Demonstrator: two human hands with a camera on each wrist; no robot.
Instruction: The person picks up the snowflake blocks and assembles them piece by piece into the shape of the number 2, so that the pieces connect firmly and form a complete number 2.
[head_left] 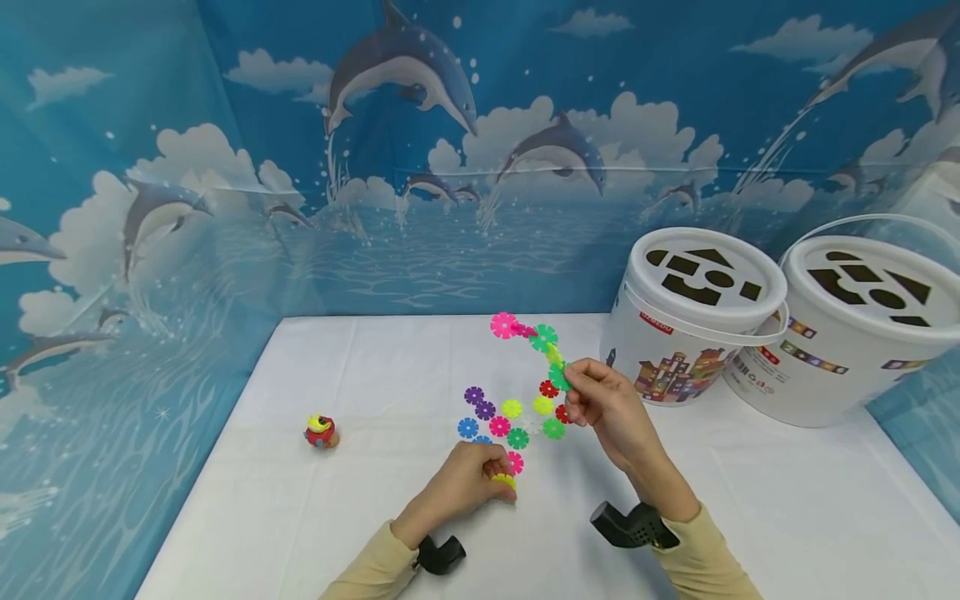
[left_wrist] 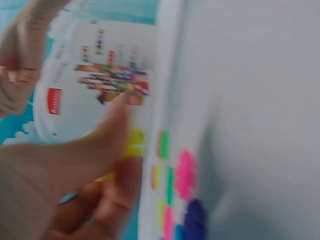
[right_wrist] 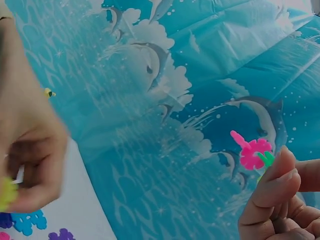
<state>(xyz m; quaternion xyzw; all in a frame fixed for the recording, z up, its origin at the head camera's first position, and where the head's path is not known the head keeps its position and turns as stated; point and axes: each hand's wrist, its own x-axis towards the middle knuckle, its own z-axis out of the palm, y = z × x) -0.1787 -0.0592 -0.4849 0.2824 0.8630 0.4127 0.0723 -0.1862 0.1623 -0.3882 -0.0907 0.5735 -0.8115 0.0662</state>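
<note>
A yellow disc (head_left: 506,481) is pinched between the thumb and fingers of the left hand (head_left: 463,479), low over the middle of the table (head_left: 300,517). And on the other side, a chain of flower-shaped discs (head_left: 543,337) is gripped at its near end by the right hand (head_left: 611,412), thumb and fingertips closed on a green disc (head_left: 559,377)! The chain is held up toward the table's far edge, pink at its tip, then green, yellow and green again.

Between the hands, loose discs (head_left: 499,426) in purple, blue, pink, green, yellow and red are scattered across the middle of the table. Both wrists are fitted with black cameras (head_left: 636,525), worn by beige sleeves (head_left: 705,558).

Out toward the left edge, a small red and yellow toy (head_left: 322,432) is seen, well apart from the discs. At the far right corner, two white buckets (head_left: 667,350) are stood side by side, their lids marked with dark shapes; whether they touch cannot be told. Beyond the far edge, a blue curtain (head_left: 360,242) is covered with leaping dolphins.
</note>
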